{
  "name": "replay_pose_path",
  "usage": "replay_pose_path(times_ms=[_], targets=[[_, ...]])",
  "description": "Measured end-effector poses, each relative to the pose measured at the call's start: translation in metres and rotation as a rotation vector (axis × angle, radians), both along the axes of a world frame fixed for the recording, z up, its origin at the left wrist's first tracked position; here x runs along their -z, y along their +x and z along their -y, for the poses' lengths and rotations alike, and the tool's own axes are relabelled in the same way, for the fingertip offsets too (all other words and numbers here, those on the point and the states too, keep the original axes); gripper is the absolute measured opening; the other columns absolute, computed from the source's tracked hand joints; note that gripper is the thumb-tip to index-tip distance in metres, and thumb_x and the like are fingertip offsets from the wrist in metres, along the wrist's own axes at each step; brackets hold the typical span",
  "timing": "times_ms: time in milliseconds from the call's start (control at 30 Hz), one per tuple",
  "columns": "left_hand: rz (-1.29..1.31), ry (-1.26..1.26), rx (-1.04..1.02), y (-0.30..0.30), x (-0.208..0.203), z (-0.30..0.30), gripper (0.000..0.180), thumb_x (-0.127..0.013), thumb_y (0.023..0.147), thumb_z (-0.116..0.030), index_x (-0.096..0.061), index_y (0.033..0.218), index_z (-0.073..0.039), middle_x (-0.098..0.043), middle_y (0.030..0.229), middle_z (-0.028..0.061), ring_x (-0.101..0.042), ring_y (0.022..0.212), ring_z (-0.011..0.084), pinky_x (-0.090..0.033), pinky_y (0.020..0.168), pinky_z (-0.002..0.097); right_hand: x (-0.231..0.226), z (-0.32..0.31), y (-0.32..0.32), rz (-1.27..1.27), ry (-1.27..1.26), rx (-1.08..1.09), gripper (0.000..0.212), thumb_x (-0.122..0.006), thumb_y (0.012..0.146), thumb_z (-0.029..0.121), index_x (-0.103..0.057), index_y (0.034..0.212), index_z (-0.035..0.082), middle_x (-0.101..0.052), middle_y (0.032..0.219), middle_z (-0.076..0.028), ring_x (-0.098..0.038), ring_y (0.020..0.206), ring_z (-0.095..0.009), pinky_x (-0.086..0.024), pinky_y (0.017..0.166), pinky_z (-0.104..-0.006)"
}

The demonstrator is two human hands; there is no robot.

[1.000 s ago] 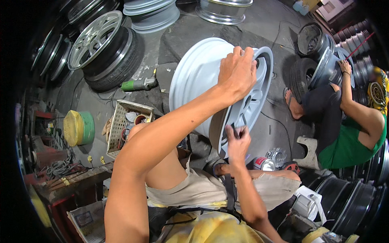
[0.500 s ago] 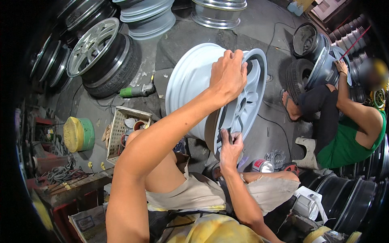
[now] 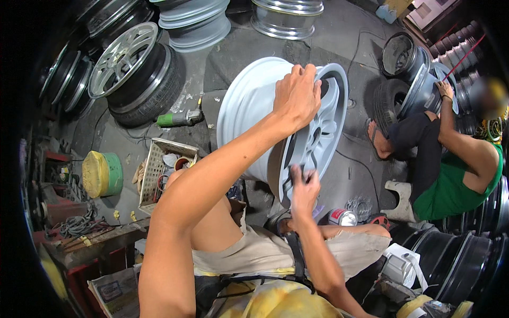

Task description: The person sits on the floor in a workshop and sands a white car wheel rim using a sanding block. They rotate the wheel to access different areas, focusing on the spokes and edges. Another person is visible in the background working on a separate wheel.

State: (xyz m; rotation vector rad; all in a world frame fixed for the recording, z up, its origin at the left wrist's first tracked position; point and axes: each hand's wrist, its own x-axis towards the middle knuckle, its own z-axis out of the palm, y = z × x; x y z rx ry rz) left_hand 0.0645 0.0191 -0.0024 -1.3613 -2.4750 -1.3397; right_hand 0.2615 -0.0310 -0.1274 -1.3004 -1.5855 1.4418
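Note:
A light grey primed car wheel rim (image 3: 249, 106) stands on edge in front of me, its spoked face turned to the right. My left hand (image 3: 298, 98) reaches over it and is closed on the top of its outer lip. Lower down, by the near part of the spoked face, my right hand (image 3: 305, 192) is closed in a pinch on a small dark flat piece (image 3: 295, 173). Motion blurs that piece, so its kind does not show. Both forearms are bare.
A green angle grinder (image 3: 180, 117) lies on the floor near a wheel with tyre (image 3: 148, 79). A cream plastic basket (image 3: 168, 147) and a tape-like yellow-green roll (image 3: 101, 175) sit left. A tin can (image 3: 342, 217) stands right; beyond, a person in green (image 3: 458, 183) handles another rim.
My right hand has shifted slightly at the spoked face, and the dark piece in it is now more blurred. My left hand keeps its hold, and the rim is nearly unmoved.

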Motion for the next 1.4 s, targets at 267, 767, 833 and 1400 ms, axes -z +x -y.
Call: replay_pose_path(times_ms=[267, 767, 833, 1400], targets=[[0.005, 0.001, -0.016, -0.002, 0.006, 0.002, 0.021, -0.06, 0.097, -0.018, -0.054, 0.106, 0.0, -0.061, 0.103, 0.0245, -0.063, 0.092, 0.044, -0.048, 0.08, 0.0553, 0.004, -0.005, -0.007, 0.087, 0.174, -0.038, 0.045, -0.082, 0.088, 0.027, -0.045, 0.078, 0.003, -0.043, 0.072, -0.002, -0.039, 0.068, -0.017, -0.04, 0.065, -0.0335], [-0.036, 0.053, -0.003, 0.002, 0.003, 0.003, 0.019, -0.061, 0.098, -0.017, -0.053, 0.102, 0.001, -0.06, 0.098, 0.0244, -0.063, 0.087, 0.0457, -0.049, 0.076, 0.0528, -0.017, 0.008, -0.014, 0.041, 0.065, -0.091, 0.039, -0.084, 0.084, 0.024, -0.053, 0.081, 0.001, -0.044, 0.089, -0.009, -0.047, 0.083, -0.023, -0.042, 0.076, -0.0369], [-0.019, 0.024, 0.006, 0.004, 0.004, 0.002, 0.019, -0.061, 0.098, -0.016, -0.053, 0.102, 0.001, -0.059, 0.098, 0.0242, -0.063, 0.087, 0.0454, -0.049, 0.076, 0.0527, -0.012, 0.023, -0.001, 0.175, 0.15, -0.1, 0.039, -0.084, 0.084, 0.024, -0.053, 0.081, 0.0, -0.044, 0.089, -0.009, -0.046, 0.082, -0.023, -0.042, 0.076, -0.0373], [0.004, 0.036, 0.025, 0.011, 0.002, -0.003, 0.02, -0.06, 0.098, -0.017, -0.052, 0.104, 0.001, -0.058, 0.099, 0.0249, -0.061, 0.089, 0.0465, -0.048, 0.079, 0.053, 0.008, -0.006, 0.01, 0.119, 0.176, -0.035, 0.05, -0.085, 0.084, 0.034, -0.049, 0.075, 0.001, -0.044, 0.085, -0.007, -0.043, 0.077, -0.02, -0.041, 0.072, -0.036]])
